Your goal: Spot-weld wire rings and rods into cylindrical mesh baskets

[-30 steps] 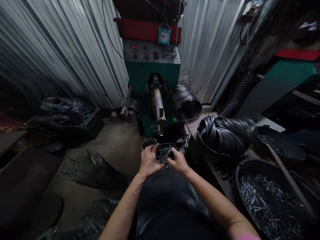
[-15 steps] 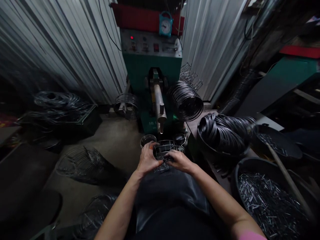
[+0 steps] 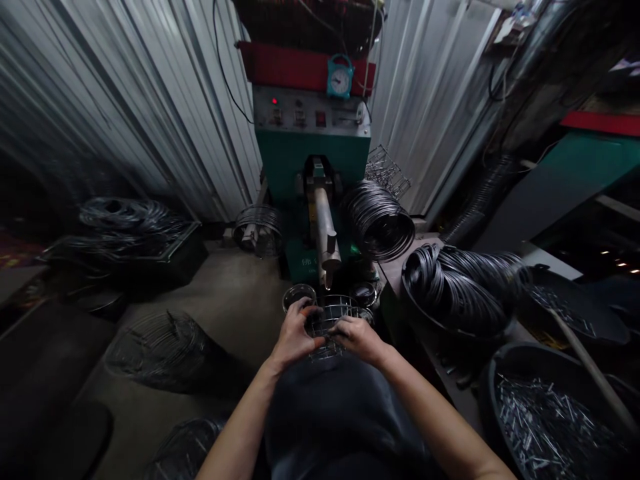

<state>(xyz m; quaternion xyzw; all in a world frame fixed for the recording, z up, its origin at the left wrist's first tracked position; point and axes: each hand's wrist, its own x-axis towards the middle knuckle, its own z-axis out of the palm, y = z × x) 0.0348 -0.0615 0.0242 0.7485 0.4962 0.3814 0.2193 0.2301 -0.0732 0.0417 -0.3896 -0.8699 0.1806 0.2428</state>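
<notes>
A small round wire basket (image 3: 332,315) rests at my knees, just below the metal arm (image 3: 324,230) of a green welding machine (image 3: 313,157). My left hand (image 3: 294,335) curls round the basket's left rim. My right hand (image 3: 359,337) is closed on its right side, fingers pressed on the wires. The basket's near part is hidden behind both hands. My lap, covered by a dark apron (image 3: 340,413), fills the bottom of the view.
Black tubs at right hold dark wire rings (image 3: 457,283) and short metal rods (image 3: 543,423). A coil of rings (image 3: 380,220) hangs beside the machine. Wire cages (image 3: 160,347) and ring piles (image 3: 127,223) lie on the floor at left. Corrugated metal walls stand behind.
Both hands have shifted slightly on the basket and sit closer together; the basket has turned a little. The camera has tilted, moving the scene down and right.
</notes>
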